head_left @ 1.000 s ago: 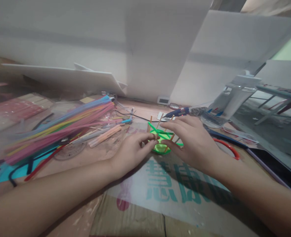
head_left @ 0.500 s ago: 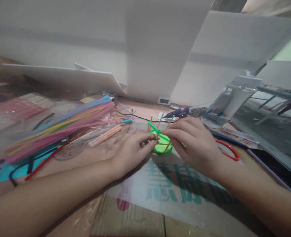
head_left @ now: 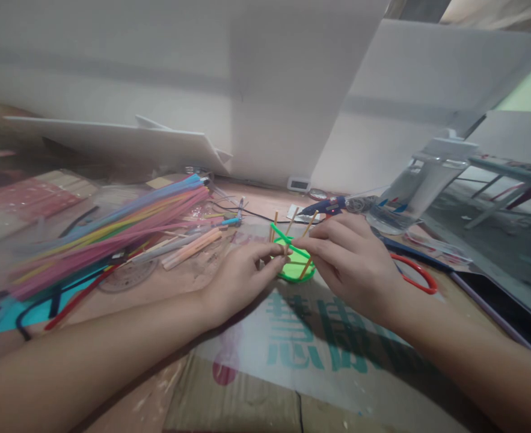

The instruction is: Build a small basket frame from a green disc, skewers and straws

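Note:
A round green base (head_left: 296, 272) lies in front of me, with several thin wooden sticks (head_left: 309, 224) standing up around its edge. A bright green pipe cleaner (head_left: 281, 233) runs slanting between the sticks. My left hand (head_left: 251, 270) pinches a stick at the near left side of the base, thumb and forefinger together. On the right, my right hand (head_left: 350, 255) has its fingers pinched at the pipe cleaner; the fingertips partly cover it.
Colourful pipe cleaners (head_left: 157, 225) are piled at the left. Behind the base lies a blue glue gun (head_left: 323, 206). A clear bottle (head_left: 416, 186), red-handled scissors (head_left: 416, 273) and a phone (head_left: 504, 307) are at the right. A plastic sheet (head_left: 265, 367) lies below my hands.
My right fingertips have shifted very slightly at the pipe cleaner. My left hand holds the same place.

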`<state>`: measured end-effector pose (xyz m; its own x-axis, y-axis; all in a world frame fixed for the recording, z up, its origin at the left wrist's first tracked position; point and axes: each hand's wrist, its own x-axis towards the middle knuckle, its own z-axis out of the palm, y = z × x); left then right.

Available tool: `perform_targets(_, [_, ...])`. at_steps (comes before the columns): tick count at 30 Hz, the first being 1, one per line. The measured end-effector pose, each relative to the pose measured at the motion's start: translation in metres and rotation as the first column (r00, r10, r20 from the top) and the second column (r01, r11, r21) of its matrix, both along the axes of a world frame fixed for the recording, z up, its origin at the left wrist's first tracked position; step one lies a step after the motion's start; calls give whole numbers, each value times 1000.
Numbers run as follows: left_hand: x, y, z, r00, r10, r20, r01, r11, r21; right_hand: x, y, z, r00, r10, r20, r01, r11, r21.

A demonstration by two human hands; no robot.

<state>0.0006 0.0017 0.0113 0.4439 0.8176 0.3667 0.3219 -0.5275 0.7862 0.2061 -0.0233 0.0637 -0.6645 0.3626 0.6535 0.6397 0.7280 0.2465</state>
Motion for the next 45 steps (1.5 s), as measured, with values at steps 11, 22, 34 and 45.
perform_targets(11, [-3, 1, -3, 999, 14, -32, -13, 1000, 22, 5, -5, 14, 999, -31, -28, 31, 1000, -1])
perform_targets(22, [-30, 6, 35, 946, 289, 148, -311, 937, 158, 32, -29, -17, 935, -74, -346, -40, 949, -312])
perform_targets(34, [-27, -10, 55, 977, 212, -11, -195, 915, 352, 29, -27, -21, 963, 37, -267, -94, 975, -203])
perform_targets(45, [-14, -5, -16, 975, 44, -216, -22, 994, 103, 15, -8, -11, 916, 16, -401, -85, 984, -155])
